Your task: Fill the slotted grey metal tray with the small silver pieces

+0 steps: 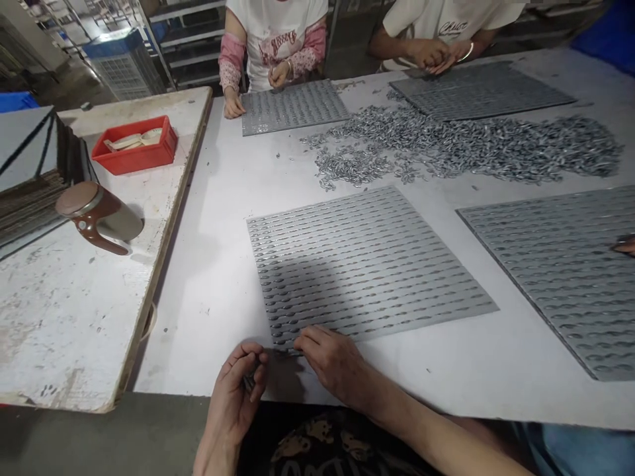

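In front of me lies a thin grey sheet [347, 264] with rows of small leaf-shaped hollows. Shiny grey pieces fill the hollows along its left side, while the rest of the rows look flatter. My left hand [238, 380] is curled just off the sheet's near left corner, with several small dark grey pieces showing inside the fingers. My right hand [330, 360] reaches over the sheet's near edge, its fingertips pinched together by the lowest row at the left. Whatever those fingertips hold is hidden.
A long pile of loose shiny pieces [476, 145] spreads beyond the sheet. Co-workers sit across with similar sheets [295, 109]; another sheet [555, 277] lies right, with a person's fingertips over it. The left table holds a brown-handled mug [116, 215], a red bin [139, 155] and stacked boards [30, 198].
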A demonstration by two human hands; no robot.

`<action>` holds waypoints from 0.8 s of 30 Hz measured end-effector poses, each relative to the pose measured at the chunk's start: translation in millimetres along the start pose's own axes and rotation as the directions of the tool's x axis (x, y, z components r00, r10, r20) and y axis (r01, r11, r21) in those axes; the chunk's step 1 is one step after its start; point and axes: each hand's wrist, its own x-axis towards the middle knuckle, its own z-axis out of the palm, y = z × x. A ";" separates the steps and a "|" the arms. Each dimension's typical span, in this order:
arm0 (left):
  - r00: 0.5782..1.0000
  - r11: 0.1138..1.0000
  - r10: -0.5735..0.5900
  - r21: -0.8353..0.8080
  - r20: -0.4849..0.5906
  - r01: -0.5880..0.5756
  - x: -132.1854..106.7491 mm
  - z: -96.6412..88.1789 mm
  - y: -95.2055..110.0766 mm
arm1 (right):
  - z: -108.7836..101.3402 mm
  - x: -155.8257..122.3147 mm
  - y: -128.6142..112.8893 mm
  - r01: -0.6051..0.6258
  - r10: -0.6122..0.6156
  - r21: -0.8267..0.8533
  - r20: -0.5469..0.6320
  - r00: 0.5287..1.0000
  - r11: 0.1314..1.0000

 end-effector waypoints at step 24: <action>0.996 0.943 0.060 -0.323 -0.063 -0.077 59.4 49.0 91.8 | 15.3 -37.5 100.0 -0.160 -0.149 -0.592 -0.438 0.887 0.790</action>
